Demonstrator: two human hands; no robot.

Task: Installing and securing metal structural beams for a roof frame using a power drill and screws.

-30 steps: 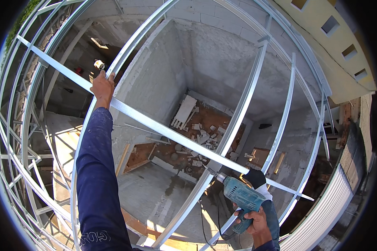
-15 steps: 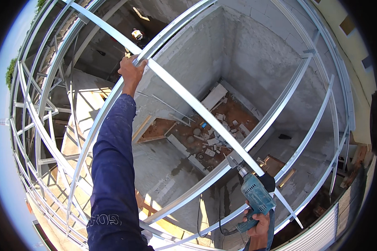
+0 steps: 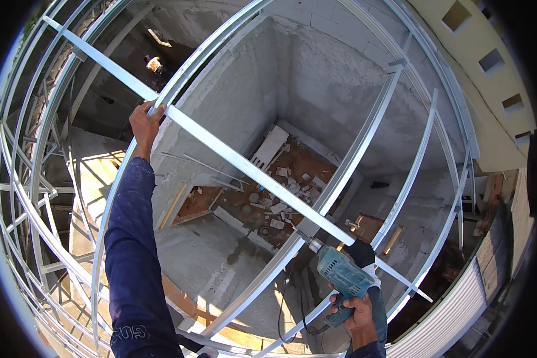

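Note:
My left hand [image 3: 146, 126] is wrapped over a long metal beam [image 3: 188, 74] where a straight metal bar [image 3: 238, 160] crosses it. In my right hand [image 3: 358, 313] is a teal power drill [image 3: 345, 273], gripped by its handle. The drill's chuck points up and left, at a second metal beam [image 3: 267, 271] beside its crossing with the same bar. Whether the bit touches the metal is too small to tell. A black rounded thing [image 3: 361, 253], perhaps a shoe toe, lies against the bar just above the drill. The drill's dark cord [image 3: 280, 310] hangs below.
Deep below the frame is a grey-walled room with rubble [image 3: 280, 209] on its floor. Another person [image 3: 154, 64] is down at the upper left. More metal framing [image 3: 42, 197] stands at left. A yellow wall [image 3: 495, 83] and corrugated sheeting [image 3: 453, 316] are at right.
The view has shifted, so the frame and both my hands appear farther left. My left hand keeps its hold on the beam; the drill tip looks slightly closer to the second beam's crossing.

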